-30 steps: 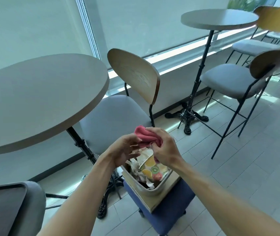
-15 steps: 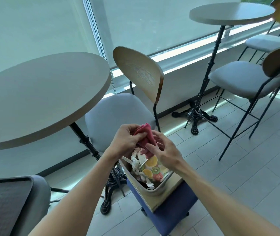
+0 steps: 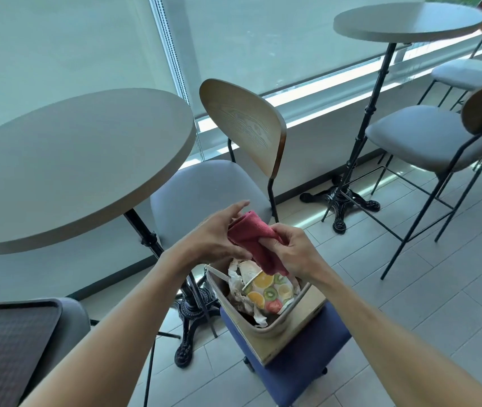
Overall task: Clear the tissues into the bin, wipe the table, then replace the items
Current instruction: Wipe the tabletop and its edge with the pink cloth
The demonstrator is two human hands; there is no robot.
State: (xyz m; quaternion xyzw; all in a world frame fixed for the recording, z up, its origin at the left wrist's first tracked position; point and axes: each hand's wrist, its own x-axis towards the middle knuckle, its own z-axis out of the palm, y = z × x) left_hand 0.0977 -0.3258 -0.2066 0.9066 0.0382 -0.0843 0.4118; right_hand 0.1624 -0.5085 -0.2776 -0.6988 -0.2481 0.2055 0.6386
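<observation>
Both hands hold red cloth (image 3: 253,242) above bin (image 3: 266,326) full of tissues (image 3: 238,284). Left hand (image 3: 216,236) pinches upper fold; right hand (image 3: 295,251) grips lower part. Cloth looks soft, light, floppy; best bunched for wiping table (image 3: 66,160).

The mouth of the beige square bin (image 3: 266,333) is packed to the rim with crumpled white tissues (image 3: 235,284) and a fruit-printed paper plate (image 3: 270,290). The space just above it is taken up by the left hand (image 3: 219,239), the right hand (image 3: 295,251) and a folded red cloth (image 3: 255,242). Open room is left over the round grey tabletop (image 3: 69,160), with the grey padded chair seat (image 3: 201,195) between it and the bin.
</observation>
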